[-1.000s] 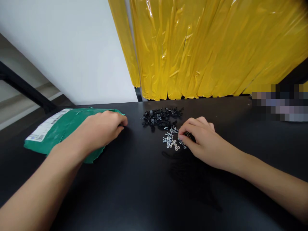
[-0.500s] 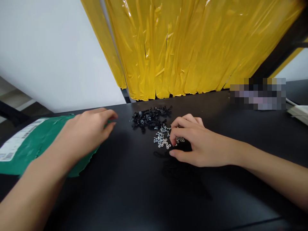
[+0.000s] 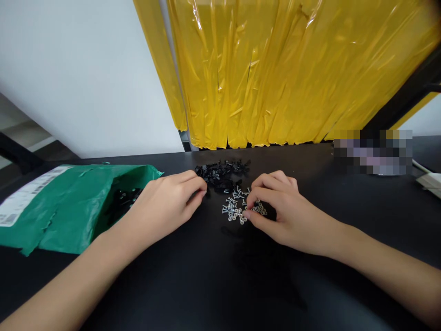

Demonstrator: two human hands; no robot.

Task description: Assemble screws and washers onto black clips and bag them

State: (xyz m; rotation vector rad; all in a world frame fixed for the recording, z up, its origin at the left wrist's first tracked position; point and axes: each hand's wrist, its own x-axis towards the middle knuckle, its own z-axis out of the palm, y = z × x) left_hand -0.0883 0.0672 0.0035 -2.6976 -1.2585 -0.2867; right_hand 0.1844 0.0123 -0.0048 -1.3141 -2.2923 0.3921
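Observation:
My left hand (image 3: 177, 195) is at the left edge of a pile of small black plastic parts (image 3: 220, 174), its thumb and forefinger pinched together. What lies between those fingertips, if anything, is hidden. My right hand (image 3: 280, 204) hovers low over the small metal hardware, thumb and forefinger closed close together; anything in that pinch is too small to make out. Silvery screws (image 3: 230, 204) lie scattered just left of it. Small pale ring-shaped washers (image 3: 242, 219) lie around its fingertips, partly covered by the hand.
A green plastic mailing bag (image 3: 69, 216) with a white label lies at the left, its mouth gaping and dark parts inside. Yellow plastic strips (image 3: 241, 82) hang behind the black table (image 3: 193, 280). A blurred-out object (image 3: 374, 154) is at the back right.
My left hand has moved right, from beside the bag to the black pile, uncovering the bag's mouth. My right thumb and forefinger have drawn closer together. The view has shifted slightly.

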